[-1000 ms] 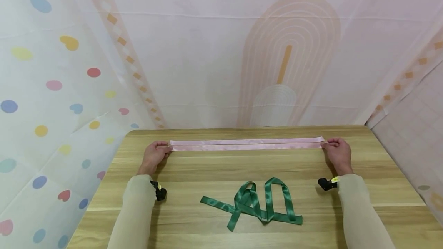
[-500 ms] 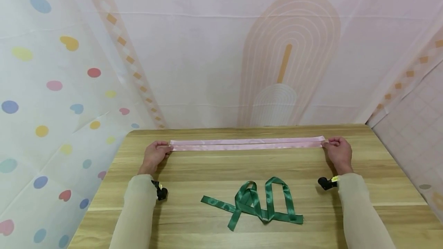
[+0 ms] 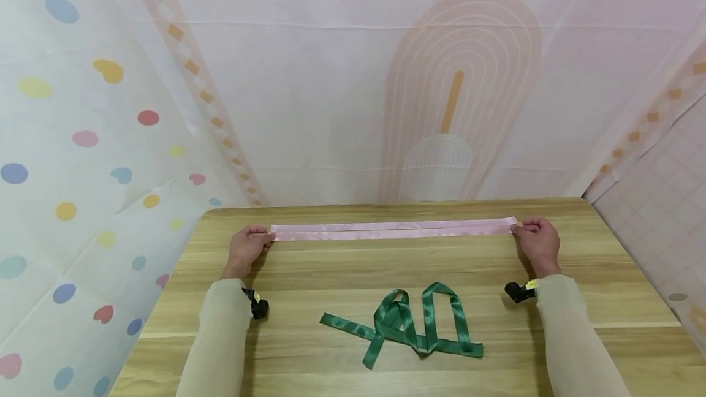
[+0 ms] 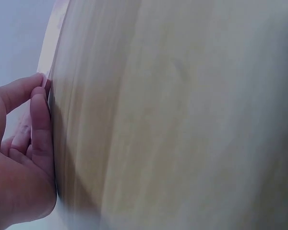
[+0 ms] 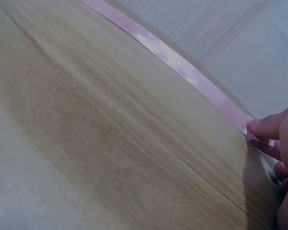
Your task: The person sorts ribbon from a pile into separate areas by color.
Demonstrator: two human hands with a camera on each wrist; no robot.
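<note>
A long pink ribbon [image 3: 393, 230] lies doubled and stretched straight across the far part of the wooden table [image 3: 309, 268]. My left hand [image 3: 246, 249] pinches its left end, and the left wrist view shows the fingers [image 4: 38, 115] pressed against the ribbon's end at the table. My right hand [image 3: 537, 244] pinches the right end [image 5: 252, 129] between thumb and fingers; the pink ribbon [image 5: 182, 69] runs away from it across the wood. A green ribbon [image 3: 405, 325] lies loosely looped on the table nearer to me, between my two forearms, untouched.
Patterned fabric sheets [image 3: 353, 78] hang close behind and beside the table. The table's back edge lies just beyond the pink ribbon. Small black wrist-mounted cameras [image 3: 255, 305] sit under both sleeves.
</note>
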